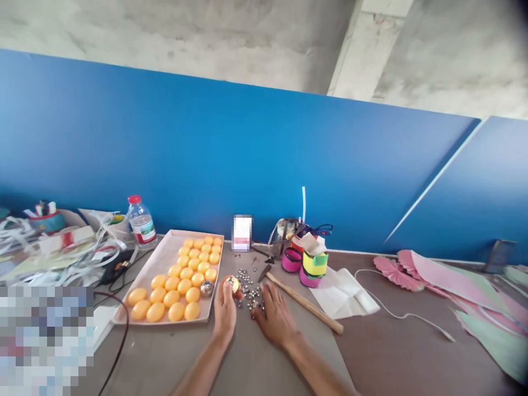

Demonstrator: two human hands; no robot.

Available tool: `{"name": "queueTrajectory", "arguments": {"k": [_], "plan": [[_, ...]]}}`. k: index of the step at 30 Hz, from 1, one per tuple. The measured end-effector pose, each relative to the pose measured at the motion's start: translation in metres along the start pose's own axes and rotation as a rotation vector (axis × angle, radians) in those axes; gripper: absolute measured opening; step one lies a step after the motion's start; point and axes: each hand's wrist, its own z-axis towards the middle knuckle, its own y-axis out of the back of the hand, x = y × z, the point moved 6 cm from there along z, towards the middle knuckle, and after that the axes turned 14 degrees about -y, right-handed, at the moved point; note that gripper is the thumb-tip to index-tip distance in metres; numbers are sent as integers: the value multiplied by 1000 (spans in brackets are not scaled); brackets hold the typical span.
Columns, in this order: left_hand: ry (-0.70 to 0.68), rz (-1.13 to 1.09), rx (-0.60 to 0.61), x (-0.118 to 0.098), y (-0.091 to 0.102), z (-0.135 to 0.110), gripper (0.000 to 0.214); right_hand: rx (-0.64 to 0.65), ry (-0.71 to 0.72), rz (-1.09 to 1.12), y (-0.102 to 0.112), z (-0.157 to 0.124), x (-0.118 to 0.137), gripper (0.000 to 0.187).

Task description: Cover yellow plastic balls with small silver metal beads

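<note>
My left hand (pixel 225 309) is closed round an orange ball (pixel 233 284) that looks like a table tennis ball; a few small shiny bits seem to show on it. Just right of it, small silver studs (pixel 246 276) lie in a loose pile on the grey mat (pixel 173 360). My right hand (pixel 275 314) rests palm down at the pile's right edge, its fingers stretched out and the thumb apart, touching the studs. Whether a stud is under its fingertips is hidden. A hammer (pixel 307 302) with a wooden handle lies just beyond that hand.
Left of my hands, a shallow pink tray (pixel 154 258) holds many orange balls and one silver-covered ball (pixel 207 289). A bottle (pixel 142 223) stands behind it. Fabric-wrapped pots (pixel 313 267), white paper (pixel 350 294), a white cable (pixel 406 316) and pink paper (pixel 457 283) lie rightward.
</note>
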Motion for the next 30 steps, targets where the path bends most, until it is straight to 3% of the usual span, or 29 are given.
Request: {"name": "queueTrajectory", "arguments": {"k": [5, 13, 16, 21, 24, 30], "plan": [[-10, 2, 32, -3, -2, 1, 45, 70, 46, 5, -1, 3, 22, 61], [-33, 35, 15, 3, 3, 4, 43, -50, 87, 148, 3, -1, 42, 43], [-40, 74, -29, 8, 8, 7, 43, -82, 65, 85, 8, 18, 45, 44], [-9, 97, -177, 17, 21, 14, 46, 29, 43, -56, 1, 62, 55, 60], [9, 35, -219, 23, 24, 16, 47, 47, -29, -106, -7, 74, 55, 61], [15, -46, -200, 25, 19, 16, 44, 42, 21, -142, -5, 53, 63, 50]]}}
